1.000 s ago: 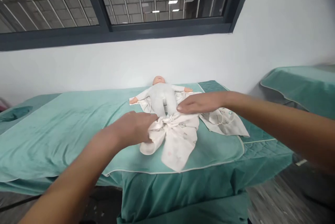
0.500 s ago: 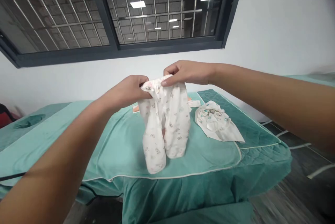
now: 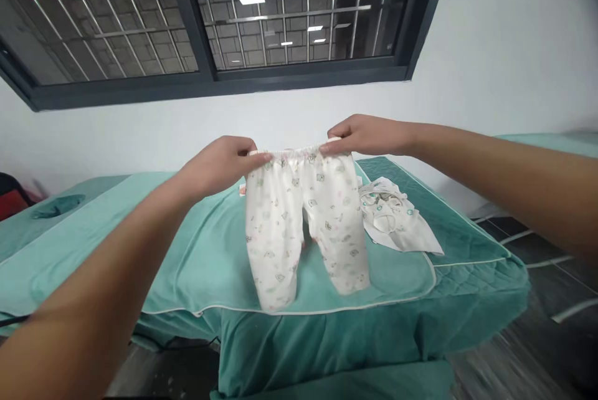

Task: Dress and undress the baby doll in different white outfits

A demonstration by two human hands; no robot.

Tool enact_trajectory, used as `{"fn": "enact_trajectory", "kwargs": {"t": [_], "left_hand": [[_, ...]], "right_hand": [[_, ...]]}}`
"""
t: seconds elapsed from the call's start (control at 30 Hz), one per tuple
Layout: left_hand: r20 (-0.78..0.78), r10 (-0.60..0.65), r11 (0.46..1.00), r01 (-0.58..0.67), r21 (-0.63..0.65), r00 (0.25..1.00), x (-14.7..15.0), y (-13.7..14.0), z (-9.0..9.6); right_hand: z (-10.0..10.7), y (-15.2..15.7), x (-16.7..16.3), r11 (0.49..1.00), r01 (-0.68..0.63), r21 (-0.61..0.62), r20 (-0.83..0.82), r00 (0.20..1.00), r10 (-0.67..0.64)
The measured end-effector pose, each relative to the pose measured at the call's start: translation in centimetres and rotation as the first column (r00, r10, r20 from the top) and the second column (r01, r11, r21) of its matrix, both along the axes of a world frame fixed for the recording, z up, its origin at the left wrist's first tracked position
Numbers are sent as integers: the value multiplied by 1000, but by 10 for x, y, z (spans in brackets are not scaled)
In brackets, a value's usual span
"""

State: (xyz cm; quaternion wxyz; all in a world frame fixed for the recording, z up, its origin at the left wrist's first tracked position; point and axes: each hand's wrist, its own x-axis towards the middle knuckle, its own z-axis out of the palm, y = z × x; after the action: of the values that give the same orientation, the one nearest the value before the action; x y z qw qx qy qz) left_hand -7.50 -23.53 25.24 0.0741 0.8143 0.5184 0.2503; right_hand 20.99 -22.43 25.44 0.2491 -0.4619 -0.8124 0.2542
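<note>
A pair of small white baby pants (image 3: 275, 225) with a scattered print hangs upright by its elastic waistband. My left hand (image 3: 227, 160) pinches the waistband's left corner, and my right hand (image 3: 357, 135) grips its right end. The waist is spread wide between them, and both legs dangle apart over the bed. To the right lies a crumpled white printed garment (image 3: 397, 219) on the green cover. Something behind the pants shows only as a small orange-and-white edge (image 3: 242, 189); the rest is hidden.
A massage-style bed (image 3: 467, 288) with a green cover and a light green sheet (image 3: 210, 250) spans the view. A face hole (image 3: 58, 205) is at its left. Beyond stand a white wall and a barred window (image 3: 299, 70). A red-and-black item (image 3: 12, 197) sits far left.
My hands have moved apart, the right one shifting to the right. The pants went from bunched and narrow to spread open at the waist, and their legs swung apart.
</note>
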Motion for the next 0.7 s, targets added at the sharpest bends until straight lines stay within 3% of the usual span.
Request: {"fn": "enact_trajectory", "kwargs": {"t": [0.1,0.2,0.3,0.4,0.5,0.6,0.7], "left_hand": [[253,36,994,-60,89,967,9,4,-6],[477,-19,989,-52,135,879,22,8,-11],[589,-124,985,26,171,798,36,10,-15],[660,-188,979,84,186,728,44,14,-30],[669,-180,982,89,169,721,45,21,-64],[549,-103,992,127,-6,829,45,24,-112],[484,-53,980,137,-141,874,46,19,-150]], "right_hand": [[-3,-1,-15,999,12,42,-261,965,-1],[-8,-1,-40,998,-18,64,-470,882,46],[-18,1,-68,994,-93,54,-535,838,108],[-31,10,-88,996,-74,59,-600,795,94],[-42,27,-95,998,6,61,-721,692,40],[-51,52,-91,997,70,34,-830,557,-11],[-65,79,-83,989,146,-37,-896,433,-97]]}}
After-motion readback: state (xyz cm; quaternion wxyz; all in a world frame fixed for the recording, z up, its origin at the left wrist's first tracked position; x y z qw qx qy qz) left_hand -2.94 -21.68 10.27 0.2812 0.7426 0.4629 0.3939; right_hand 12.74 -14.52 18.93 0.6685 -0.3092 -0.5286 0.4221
